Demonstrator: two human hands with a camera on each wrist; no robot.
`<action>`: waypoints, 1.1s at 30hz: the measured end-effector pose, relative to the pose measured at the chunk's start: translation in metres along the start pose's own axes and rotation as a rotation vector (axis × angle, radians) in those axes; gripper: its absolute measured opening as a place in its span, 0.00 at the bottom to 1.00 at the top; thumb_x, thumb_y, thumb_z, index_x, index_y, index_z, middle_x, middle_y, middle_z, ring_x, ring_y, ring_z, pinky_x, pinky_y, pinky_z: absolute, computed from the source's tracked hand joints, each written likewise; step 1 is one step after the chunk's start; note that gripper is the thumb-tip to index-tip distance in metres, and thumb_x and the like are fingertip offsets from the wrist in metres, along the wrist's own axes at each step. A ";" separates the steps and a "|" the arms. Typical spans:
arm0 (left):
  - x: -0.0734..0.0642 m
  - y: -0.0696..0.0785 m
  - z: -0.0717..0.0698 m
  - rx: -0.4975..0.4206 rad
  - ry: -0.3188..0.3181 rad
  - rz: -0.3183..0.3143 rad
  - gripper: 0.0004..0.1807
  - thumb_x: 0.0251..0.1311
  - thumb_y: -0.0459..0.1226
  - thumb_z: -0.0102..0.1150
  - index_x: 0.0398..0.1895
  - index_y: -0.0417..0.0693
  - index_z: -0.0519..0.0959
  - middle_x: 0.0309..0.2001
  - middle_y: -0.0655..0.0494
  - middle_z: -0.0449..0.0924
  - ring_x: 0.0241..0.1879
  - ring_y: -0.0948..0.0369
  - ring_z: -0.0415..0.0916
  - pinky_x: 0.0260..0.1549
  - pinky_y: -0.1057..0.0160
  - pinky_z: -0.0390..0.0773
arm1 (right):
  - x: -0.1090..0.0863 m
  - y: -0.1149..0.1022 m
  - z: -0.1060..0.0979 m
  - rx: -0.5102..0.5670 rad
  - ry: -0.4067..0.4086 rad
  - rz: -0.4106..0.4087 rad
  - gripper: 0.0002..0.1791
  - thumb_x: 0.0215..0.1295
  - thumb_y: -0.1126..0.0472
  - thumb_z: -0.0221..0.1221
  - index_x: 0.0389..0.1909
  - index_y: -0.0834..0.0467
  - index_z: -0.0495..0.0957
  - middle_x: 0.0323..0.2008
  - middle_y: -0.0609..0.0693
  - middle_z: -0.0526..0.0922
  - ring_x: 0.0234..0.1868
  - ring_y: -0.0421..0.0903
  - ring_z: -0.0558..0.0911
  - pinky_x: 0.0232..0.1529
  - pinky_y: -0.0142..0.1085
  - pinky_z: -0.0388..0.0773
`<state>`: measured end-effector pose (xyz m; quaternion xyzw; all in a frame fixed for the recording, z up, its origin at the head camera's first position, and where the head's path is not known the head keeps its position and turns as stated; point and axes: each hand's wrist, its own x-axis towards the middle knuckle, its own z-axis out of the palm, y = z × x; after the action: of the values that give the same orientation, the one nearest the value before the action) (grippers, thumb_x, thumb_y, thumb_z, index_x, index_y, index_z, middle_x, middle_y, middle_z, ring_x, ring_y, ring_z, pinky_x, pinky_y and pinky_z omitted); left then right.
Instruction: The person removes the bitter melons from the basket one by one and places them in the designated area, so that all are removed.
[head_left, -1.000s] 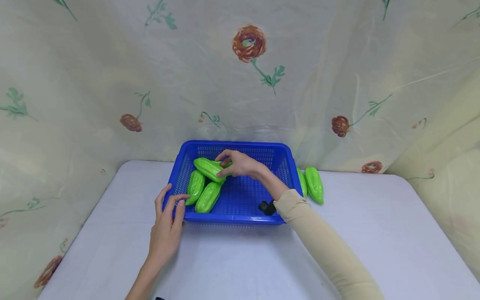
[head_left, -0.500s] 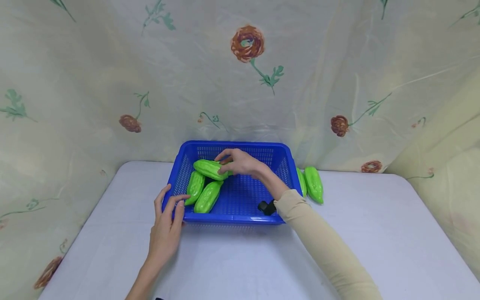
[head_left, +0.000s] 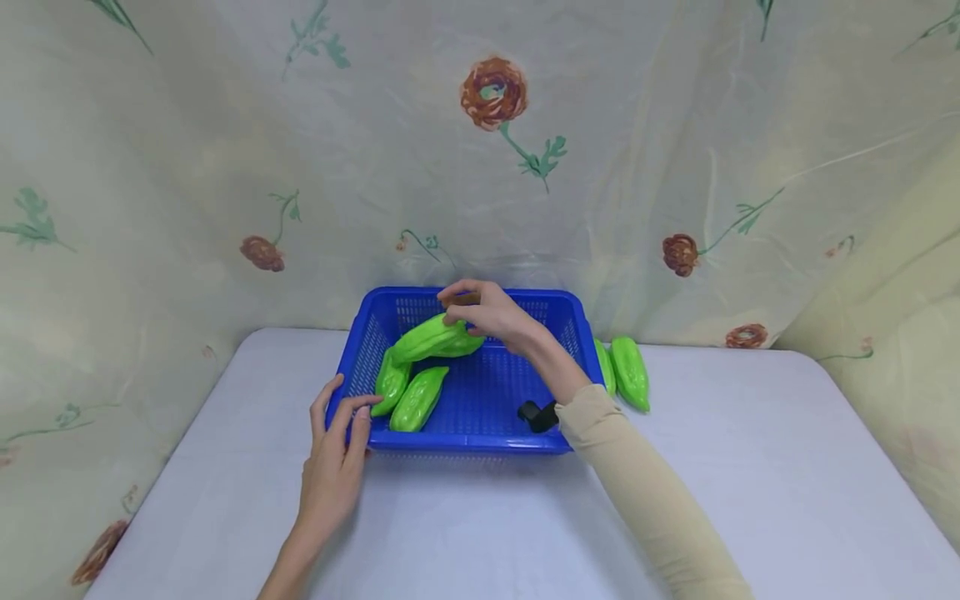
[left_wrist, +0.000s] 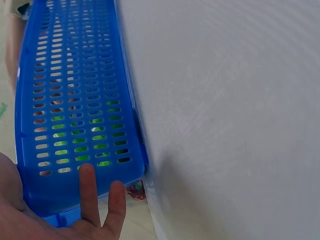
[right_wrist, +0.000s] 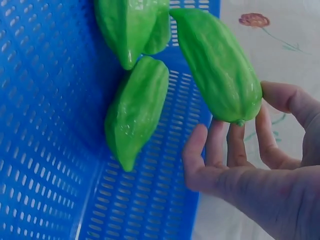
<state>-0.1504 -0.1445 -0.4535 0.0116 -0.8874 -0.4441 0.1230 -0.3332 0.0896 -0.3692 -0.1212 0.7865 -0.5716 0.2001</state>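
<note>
In the head view, a blue basket [head_left: 480, 440] stands on the table. My right hand [head_left: 491, 317] is over it, pinching one end of a bright green bitter melon [head_left: 429, 338], thumb on one side and fingers on the other. In the right wrist view this bitter melon [right_wrist: 217, 70] slants above the basket. Below it lie another bitter melon [head_left: 461, 346], one on the left [head_left: 392, 385] and one near the front [head_left: 418, 400]. My left hand [head_left: 333, 471] holds the basket's front left corner; two of its fingers [left_wrist: 89, 195] lie along the outer wall in the left wrist view.
Two more bitter melons [head_left: 630, 372] lie on the table just right of the basket. A black wrist device [head_left: 538, 416] hangs under my right wrist, over the front rim. A flowered curtain [head_left: 480, 183] rises right behind the white table [head_left: 480, 525].
My right hand has risen slightly and moved right, lifting and turning the bitter melon's right end. The melon beneath it shows more now. The left hand has stayed at the corner.
</note>
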 end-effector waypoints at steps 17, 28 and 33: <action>0.000 0.000 -0.001 -0.002 -0.002 -0.002 0.20 0.89 0.47 0.38 0.65 0.56 0.80 0.88 0.55 0.46 0.37 0.55 0.84 0.30 0.66 0.76 | -0.035 -0.009 -0.030 0.101 0.017 -0.085 0.24 0.82 0.60 0.55 0.75 0.57 0.70 0.78 0.61 0.71 0.75 0.57 0.75 0.75 0.61 0.73; 0.000 0.001 0.000 0.008 0.006 0.011 0.20 0.89 0.48 0.38 0.65 0.56 0.80 0.87 0.55 0.46 0.36 0.58 0.83 0.28 0.66 0.75 | -0.062 0.003 -0.084 0.192 0.136 -0.084 0.29 0.86 0.52 0.50 0.79 0.63 0.62 0.75 0.58 0.69 0.43 0.38 0.85 0.57 0.40 0.83; -0.002 0.001 0.002 0.003 0.011 0.008 0.21 0.89 0.48 0.38 0.64 0.56 0.80 0.87 0.56 0.46 0.36 0.56 0.84 0.28 0.65 0.75 | -0.074 0.015 -0.112 0.172 0.172 -0.035 0.34 0.86 0.46 0.50 0.80 0.62 0.59 0.63 0.47 0.71 0.46 0.41 0.84 0.52 0.34 0.83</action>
<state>-0.1491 -0.1423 -0.4541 0.0109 -0.8875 -0.4420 0.1298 -0.3173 0.2209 -0.3408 -0.0677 0.7464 -0.6488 0.1314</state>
